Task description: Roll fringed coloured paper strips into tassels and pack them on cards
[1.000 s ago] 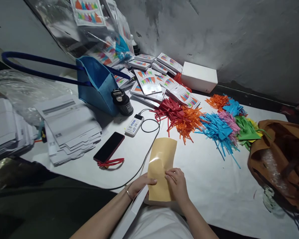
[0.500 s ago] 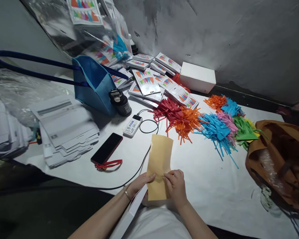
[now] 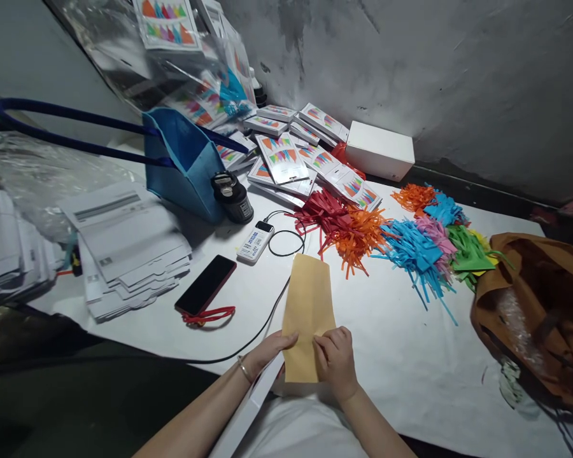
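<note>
A tan sheet of paper (image 3: pixel 308 299) is held up in front of me, over the near edge of the table. My left hand (image 3: pixel 270 351) grips its left side, thumb on the front and fingers hidden behind. My right hand (image 3: pixel 338 361) is closed at the sheet's right side, thumb and fingers pinching near its middle. Under my left forearm and wrist rests a flat white box (image 3: pixel 249 407), tilted against my body. Beyond the sheet lie tissue tassels, the red bunch (image 3: pixel 327 213) and orange bunch (image 3: pixel 356 238) being nearest.
Left of the sheet are a phone (image 3: pixel 205 286), a power bank (image 3: pixel 255 242) with a cable, a dark bottle (image 3: pixel 232 198), a blue bag (image 3: pixel 181 165) and flat white cartons (image 3: pixel 128 242). Packaged boxes (image 3: pixel 284 156) pile at the back. A brown bag (image 3: pixel 516 273) sits right.
The top of the sheet has shifted slightly and its right edge bends outward more near my right hand. Both hands stay almost in the same place.
</note>
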`<state>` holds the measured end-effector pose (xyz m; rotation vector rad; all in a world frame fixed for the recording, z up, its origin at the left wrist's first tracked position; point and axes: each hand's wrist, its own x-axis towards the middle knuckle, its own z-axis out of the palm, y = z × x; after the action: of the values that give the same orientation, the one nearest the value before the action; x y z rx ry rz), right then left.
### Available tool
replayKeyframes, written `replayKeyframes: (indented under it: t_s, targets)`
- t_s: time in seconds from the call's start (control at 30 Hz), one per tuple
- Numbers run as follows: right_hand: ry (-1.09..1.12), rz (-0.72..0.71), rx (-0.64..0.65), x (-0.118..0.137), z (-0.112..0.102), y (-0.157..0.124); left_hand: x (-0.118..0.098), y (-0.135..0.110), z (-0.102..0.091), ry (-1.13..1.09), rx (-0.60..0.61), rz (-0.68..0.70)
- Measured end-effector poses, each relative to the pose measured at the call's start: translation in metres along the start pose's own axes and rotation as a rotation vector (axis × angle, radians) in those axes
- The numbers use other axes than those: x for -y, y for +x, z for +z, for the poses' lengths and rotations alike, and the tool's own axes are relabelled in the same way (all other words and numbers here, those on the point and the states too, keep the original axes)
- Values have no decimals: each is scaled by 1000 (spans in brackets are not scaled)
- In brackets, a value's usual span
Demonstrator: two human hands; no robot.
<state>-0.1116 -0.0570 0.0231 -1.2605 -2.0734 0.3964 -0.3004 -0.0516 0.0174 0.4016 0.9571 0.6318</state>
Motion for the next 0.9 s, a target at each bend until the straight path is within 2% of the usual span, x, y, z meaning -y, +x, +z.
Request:
replayKeyframes:
  t_s: [0.17, 0.3, 0.37, 0.47, 0.57, 0.63, 0.67, 0.73, 0.83, 0.9]
  targets:
    - [138, 112, 88, 11, -18, -2, -1, 0, -4, -60, 27, 26]
    - [406, 416, 40, 19, -34, 1, -12, 4, -11, 26, -29, 129]
    - [568, 566, 73, 25, -36, 4, -18, 5, -14, 134, -111, 206]
    - [782, 705, 265, 39, -29, 4, -24, -1, -19, 353, -318, 259]
    - [882, 783, 464, 55, -20, 1, -33, -18, -17, 557, -550, 287]
    - [907, 769, 501, 60, -21, 3, -43, -33, -9, 635, -639, 351]
    - [911, 735, 493, 60, -25, 6, -50, -40, -3, 670, -639, 384]
    - [918, 613, 451, 54, -39, 15, -65, -57, 13, 744, -542, 451]
    - [890, 398, 371, 38, -76, 34, -88, -81, 47, 868, -259, 574]
    - [842, 304, 328, 25, -107, 44, -96, -92, 73, 948, -113, 669]
